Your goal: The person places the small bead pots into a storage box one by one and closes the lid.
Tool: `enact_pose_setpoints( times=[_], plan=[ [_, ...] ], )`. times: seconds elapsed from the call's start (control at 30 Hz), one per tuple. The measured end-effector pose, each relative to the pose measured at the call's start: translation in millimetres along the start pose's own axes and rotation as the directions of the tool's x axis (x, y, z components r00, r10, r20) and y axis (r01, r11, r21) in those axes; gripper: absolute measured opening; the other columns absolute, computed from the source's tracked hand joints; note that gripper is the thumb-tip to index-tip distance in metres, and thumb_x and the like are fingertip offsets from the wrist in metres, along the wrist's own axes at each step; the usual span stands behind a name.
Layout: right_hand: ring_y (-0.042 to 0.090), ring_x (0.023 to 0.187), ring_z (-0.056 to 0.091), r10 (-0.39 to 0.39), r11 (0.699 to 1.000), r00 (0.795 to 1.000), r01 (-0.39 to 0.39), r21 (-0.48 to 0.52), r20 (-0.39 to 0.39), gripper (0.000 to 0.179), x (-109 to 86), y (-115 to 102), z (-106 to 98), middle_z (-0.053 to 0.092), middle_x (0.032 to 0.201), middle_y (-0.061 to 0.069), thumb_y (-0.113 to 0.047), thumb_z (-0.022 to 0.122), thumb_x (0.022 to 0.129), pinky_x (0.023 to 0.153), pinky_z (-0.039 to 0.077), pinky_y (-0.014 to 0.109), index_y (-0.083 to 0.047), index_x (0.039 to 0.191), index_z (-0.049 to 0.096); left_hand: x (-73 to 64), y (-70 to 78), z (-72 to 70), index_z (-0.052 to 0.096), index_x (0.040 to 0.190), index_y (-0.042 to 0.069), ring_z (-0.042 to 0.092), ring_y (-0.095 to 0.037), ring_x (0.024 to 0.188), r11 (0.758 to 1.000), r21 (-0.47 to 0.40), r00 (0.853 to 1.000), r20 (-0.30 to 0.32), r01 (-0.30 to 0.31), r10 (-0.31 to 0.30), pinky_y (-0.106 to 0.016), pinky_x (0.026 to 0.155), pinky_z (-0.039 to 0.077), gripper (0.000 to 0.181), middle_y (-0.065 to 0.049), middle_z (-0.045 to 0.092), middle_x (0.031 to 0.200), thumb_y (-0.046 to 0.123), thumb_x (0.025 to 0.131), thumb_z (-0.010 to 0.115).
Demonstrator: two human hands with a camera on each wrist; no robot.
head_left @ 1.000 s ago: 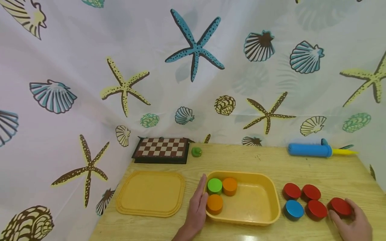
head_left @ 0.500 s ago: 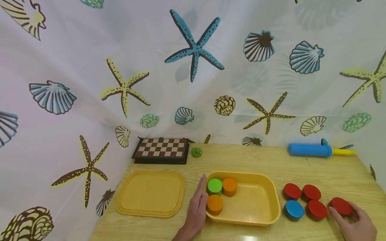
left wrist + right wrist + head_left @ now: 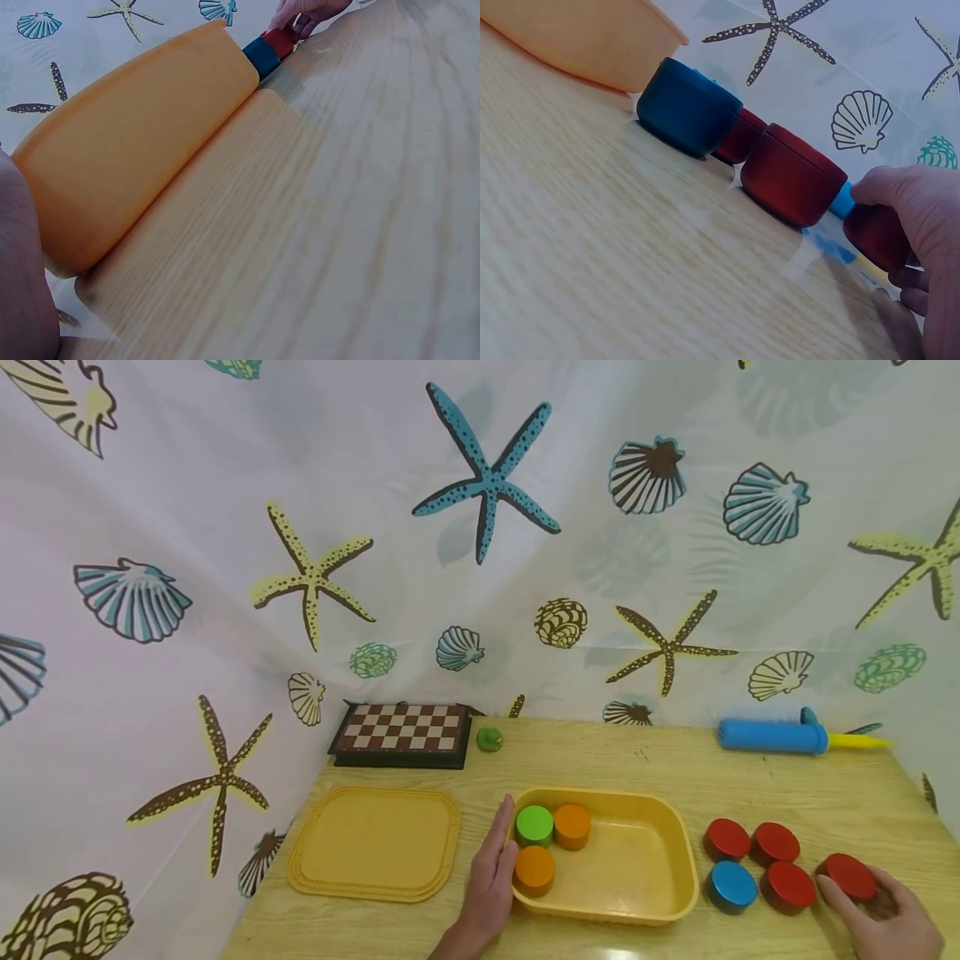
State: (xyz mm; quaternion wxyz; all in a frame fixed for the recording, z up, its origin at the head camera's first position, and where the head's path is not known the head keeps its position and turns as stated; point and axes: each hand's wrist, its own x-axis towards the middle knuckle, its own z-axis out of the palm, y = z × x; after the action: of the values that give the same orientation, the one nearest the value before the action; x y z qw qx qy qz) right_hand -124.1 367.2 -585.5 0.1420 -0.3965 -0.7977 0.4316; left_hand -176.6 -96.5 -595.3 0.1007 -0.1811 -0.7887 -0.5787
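Note:
My left hand lies with straight fingers along the left wall of a yellow plastic bin. Inside the bin sit a green round tub and two orange round tubs. At far right, my right hand pinches a red round tub between thumb and fingers; in the right wrist view this red tub looks slightly raised, its underside partly hidden by the hand. To its left stand a blue tub and three more red tubs, grouped right of the bin.
A flat yellow lid lies left of my left hand. Along the back of the wooden table are a checkered board box, a small green figure and a blue pump with yellow nozzle. A shell-print cloth hangs behind.
My right hand has shifted slightly right and toward the front, with the red tub moving a little along with it. The left hand stays against the bin.

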Motion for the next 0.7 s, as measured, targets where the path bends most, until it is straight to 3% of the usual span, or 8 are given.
enact_pose_setpoints(
  times=[0.2,0.4,0.47,0.7],
  plan=[
    [0.011,0.09,0.051,0.005,1.0,1.0,-0.005,0.013,-0.013,0.096,-5.1,-4,-2,0.058,0.138,0.029,-0.058,0.08,0.085,0.067,0.034,0.012,0.001,0.154,0.048,-0.1,-0.4,0.0,0.023,0.166,0.003,0.022,-0.022,0.158,1.0,0.006,1.0,0.001,-0.012,0.012,-0.016,0.124,0.015,0.053,-0.019,0.024,0.171,0.006,0.114,0.035],
    [-0.009,0.086,0.04,-0.07,0.997,0.994,0.072,0.027,-0.083,0.087,-12.5,-13,-6,0.061,0.136,0.028,-0.051,0.083,0.085,0.076,0.036,0.013,0.0,0.15,0.055,-0.4,-0.4,-0.6,0.023,0.166,0.003,0.022,-0.023,0.158,1.0,0.005,1.0,0.004,-0.013,0.013,-0.016,0.124,0.015,0.053,-0.015,0.024,0.171,0.007,0.114,0.035],
    [-0.003,0.089,0.043,-0.085,0.996,0.992,0.087,0.011,-0.091,0.085,-15.3,-17,-7,0.06,0.139,0.027,-0.05,0.082,0.087,0.082,0.039,0.018,0.0,0.15,0.055,-0.3,-0.3,-0.4,0.023,0.166,0.003,0.022,-0.023,0.158,1.0,0.004,1.0,0.004,-0.017,0.017,-0.016,0.124,0.015,0.053,-0.016,0.024,0.171,0.006,0.114,0.035],
    [0.041,0.117,0.052,-0.116,0.993,0.992,0.115,-0.018,-0.056,0.085,-26.7,-36,-11,0.056,0.143,0.03,-0.049,0.078,0.091,0.097,0.042,0.04,0.002,0.153,0.049,0.2,0.3,0.7,0.022,0.166,0.005,0.022,-0.022,0.158,1.0,0.001,1.0,0.001,-0.016,0.016,-0.016,0.124,0.015,0.053,-0.019,0.024,0.171,0.007,0.114,0.035]
  ],
)
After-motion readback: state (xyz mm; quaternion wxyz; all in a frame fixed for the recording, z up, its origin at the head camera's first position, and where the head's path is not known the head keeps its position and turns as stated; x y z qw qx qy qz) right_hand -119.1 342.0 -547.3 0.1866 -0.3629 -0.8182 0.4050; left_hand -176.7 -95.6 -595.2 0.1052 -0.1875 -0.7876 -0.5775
